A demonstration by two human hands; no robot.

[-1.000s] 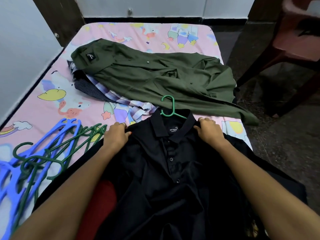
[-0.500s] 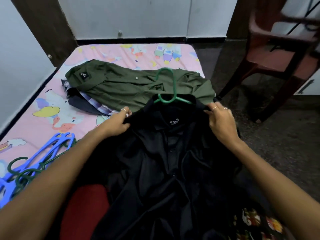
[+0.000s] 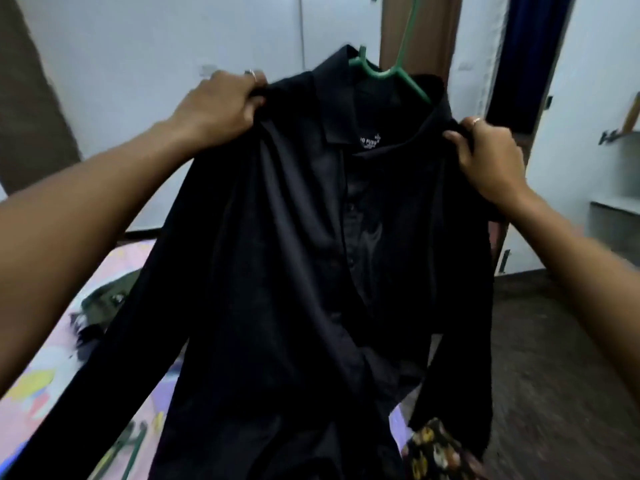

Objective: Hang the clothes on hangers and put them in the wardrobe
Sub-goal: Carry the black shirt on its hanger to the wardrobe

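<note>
Now lifted clear of the bed (image 3: 41,368), where it lay a second ago, the black shirt (image 3: 294,254) hangs on its green hanger (image 3: 398,69), left hand (image 3: 221,105) and right hand (image 3: 491,157) each pinching a shoulder, ready for carrying to the wardrobe.

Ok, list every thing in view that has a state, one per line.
black shirt: on its hanger, lifted off the bed, front partly open below the collar
green hanger: inside the collar, hook sticking up
left hand: fingers grip the shirt's left shoulder
right hand: fingers grip the shirt's right shoulder
olive shirt: lying on the bed, not on a hanger
</note>
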